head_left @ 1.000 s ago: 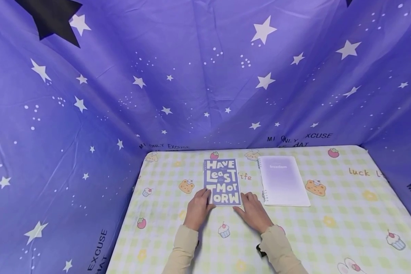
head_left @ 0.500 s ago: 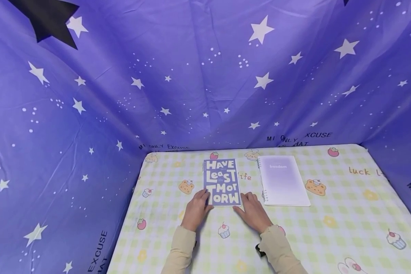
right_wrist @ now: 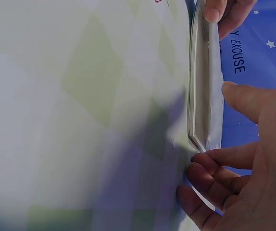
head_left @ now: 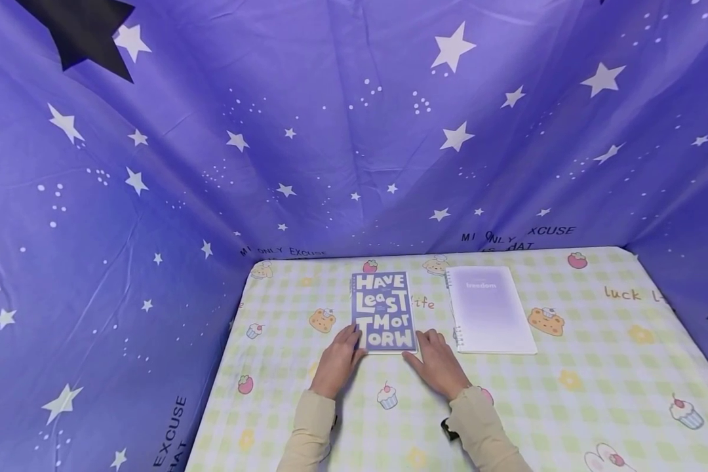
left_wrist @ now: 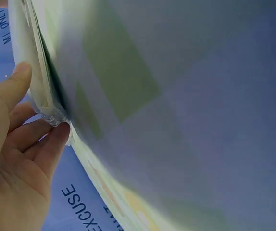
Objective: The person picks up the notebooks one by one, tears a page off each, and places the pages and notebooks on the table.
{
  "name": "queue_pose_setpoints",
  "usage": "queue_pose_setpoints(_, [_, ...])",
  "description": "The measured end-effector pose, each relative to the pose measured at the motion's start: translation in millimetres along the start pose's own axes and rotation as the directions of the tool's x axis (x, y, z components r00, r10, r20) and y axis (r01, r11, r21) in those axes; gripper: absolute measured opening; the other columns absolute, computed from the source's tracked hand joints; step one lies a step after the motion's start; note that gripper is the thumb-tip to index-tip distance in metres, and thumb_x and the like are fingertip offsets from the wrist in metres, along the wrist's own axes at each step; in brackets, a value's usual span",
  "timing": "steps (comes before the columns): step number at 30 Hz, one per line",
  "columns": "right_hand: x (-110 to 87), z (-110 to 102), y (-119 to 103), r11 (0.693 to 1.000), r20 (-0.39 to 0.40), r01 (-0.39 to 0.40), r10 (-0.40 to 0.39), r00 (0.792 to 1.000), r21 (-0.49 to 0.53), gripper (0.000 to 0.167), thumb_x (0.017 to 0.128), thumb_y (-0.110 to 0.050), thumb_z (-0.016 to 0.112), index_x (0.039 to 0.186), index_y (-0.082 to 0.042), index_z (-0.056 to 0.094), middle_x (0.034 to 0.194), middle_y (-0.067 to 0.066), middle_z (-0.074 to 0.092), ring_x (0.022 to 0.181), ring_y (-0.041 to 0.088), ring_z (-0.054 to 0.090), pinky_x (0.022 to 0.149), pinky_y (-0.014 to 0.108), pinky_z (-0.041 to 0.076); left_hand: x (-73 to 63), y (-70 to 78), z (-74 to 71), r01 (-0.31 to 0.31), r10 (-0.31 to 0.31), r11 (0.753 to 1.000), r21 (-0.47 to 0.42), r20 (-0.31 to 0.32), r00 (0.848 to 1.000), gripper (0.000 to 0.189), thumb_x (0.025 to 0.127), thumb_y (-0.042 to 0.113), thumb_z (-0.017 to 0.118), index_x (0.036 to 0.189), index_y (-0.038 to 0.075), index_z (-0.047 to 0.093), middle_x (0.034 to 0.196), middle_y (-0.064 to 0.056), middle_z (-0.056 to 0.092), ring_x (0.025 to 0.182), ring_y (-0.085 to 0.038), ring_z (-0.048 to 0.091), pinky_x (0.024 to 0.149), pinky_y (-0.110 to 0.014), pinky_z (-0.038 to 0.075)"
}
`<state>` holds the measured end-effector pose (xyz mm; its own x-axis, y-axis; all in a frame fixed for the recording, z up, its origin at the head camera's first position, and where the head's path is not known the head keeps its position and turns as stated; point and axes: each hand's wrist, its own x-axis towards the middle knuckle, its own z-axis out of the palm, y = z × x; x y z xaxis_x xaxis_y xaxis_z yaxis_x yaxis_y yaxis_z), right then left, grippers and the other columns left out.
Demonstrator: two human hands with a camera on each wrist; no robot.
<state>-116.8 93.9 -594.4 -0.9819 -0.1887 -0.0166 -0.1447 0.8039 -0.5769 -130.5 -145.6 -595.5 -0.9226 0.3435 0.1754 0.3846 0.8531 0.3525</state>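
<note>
A purple notebook (head_left: 381,309) with large cream lettering lies flat or nearly so on the cloth, its spiral binding on the left. My left hand (head_left: 337,362) holds its near left corner. In the left wrist view the thumb (left_wrist: 21,72) is at the near edge, fingers (left_wrist: 51,139) curled at the bound side. My right hand (head_left: 439,364) holds the near right corner, thumb at the near edge and fingers (right_wrist: 215,180) bent along the right side. The page edges (right_wrist: 201,86) show in the right wrist view. To the right lies a pale lilac spiral notebook (head_left: 488,314) marked "freedom".
A green-and-white checked cloth (head_left: 507,419) with printed cupcakes, bears and strawberries covers the table. Purple star-printed fabric (head_left: 330,131) hangs behind it and at both sides.
Both hands keep their places at the purple notebook's near corners. A slightly wider pale strip now shows along its near edge. The head view has shifted a little.
</note>
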Motion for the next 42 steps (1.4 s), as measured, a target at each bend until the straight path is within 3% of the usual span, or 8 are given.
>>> queue_pose_setpoints(8, [1.2,-1,-2,0.998,-0.043,0.0,0.003,0.999,0.068,0.061,0.098,-0.036,0.061,0.138,0.008,0.048,0.115,0.019,0.055,0.108,0.034,0.051,0.095,0.049,0.047,-3.3,0.6,-2.2,0.037,-0.036,0.998,-0.048,0.025,0.999,0.046,0.101,0.03,0.055,0.135,0.0,0.057,0.148,-0.019,0.048,0.137,-0.033,0.047,0.112,-0.042,0.042])
queue_pose_setpoints(12, [4.4,-1,-4,0.985,-0.03,-0.059,0.064,0.997,0.161,0.063,0.1,-0.039,0.057,0.142,0.005,0.043,0.116,0.015,0.056,0.114,0.032,0.052,0.098,0.049,0.047,-4.0,0.4,-1.7,0.045,-0.043,0.996,-0.073,0.026,0.999,0.044,0.103,0.029,0.052,0.136,0.0,0.056,0.15,-0.019,0.047,0.138,-0.033,0.045,0.113,-0.042,0.041])
queue_pose_setpoints(17, [11.7,-2,-7,0.926,0.0,-0.14,0.149,0.989,0.35,0.067,0.101,-0.04,0.055,0.147,0.004,0.037,0.122,0.015,0.06,0.11,0.029,0.061,0.1,0.049,0.049,-4.7,0.6,-1.1,0.066,-0.062,0.994,-0.091,0.049,0.997,0.044,0.103,0.028,0.051,0.137,-0.001,0.054,0.151,-0.019,0.045,0.139,-0.033,0.044,0.113,-0.043,0.041])
queue_pose_setpoints(21, [16.3,-1,-9,0.878,0.005,-0.161,0.178,0.984,0.451,0.064,0.1,-0.033,0.058,0.147,0.004,0.036,0.124,0.018,0.063,0.106,0.028,0.066,0.099,0.048,0.052,-5.4,0.6,-0.7,0.072,-0.066,0.993,-0.098,0.062,0.996,0.046,0.104,0.028,0.049,0.139,-0.001,0.051,0.152,-0.019,0.043,0.14,-0.033,0.042,0.113,-0.043,0.04])
queue_pose_setpoints(26, [18.7,0,-12,0.843,-0.019,-0.149,0.185,0.982,0.517,0.064,0.099,-0.026,0.061,0.149,0.005,0.033,0.129,0.021,0.061,0.108,0.032,0.066,0.1,0.048,0.051,-6.0,0.4,-2.4,0.062,-0.056,0.992,-0.105,0.062,0.997,0.047,0.105,0.028,0.048,0.141,-0.002,0.049,0.153,-0.02,0.042,0.141,-0.033,0.041,0.114,-0.043,0.039])
queue_pose_setpoints(33, [19.8,-4,-19,0.764,-0.056,-0.112,0.19,0.98,0.635,0.066,0.094,-0.009,0.065,0.149,0.007,0.031,0.136,0.028,0.054,0.113,0.039,0.064,0.099,0.044,0.053,-6.4,-0.8,-2.3,0.072,-0.066,0.992,-0.1,0.065,0.996,0.049,0.102,0.031,0.053,0.141,0.001,0.05,0.153,-0.017,0.042,0.14,-0.032,0.042,0.113,-0.042,0.04])
queue_pose_setpoints(42, [21.4,-5,-26,0.721,-0.072,-0.101,0.206,0.976,0.685,0.061,0.09,-0.001,0.067,0.145,0.004,0.041,0.133,0.025,0.057,0.109,0.036,0.066,0.093,0.033,0.057,-6.0,-2.8,0.7,0.07,-0.068,0.995,-0.068,0.032,0.997,0.048,0.098,0.033,0.061,0.138,0.006,0.056,0.148,-0.01,0.048,0.138,-0.027,0.046,0.114,-0.038,0.041])
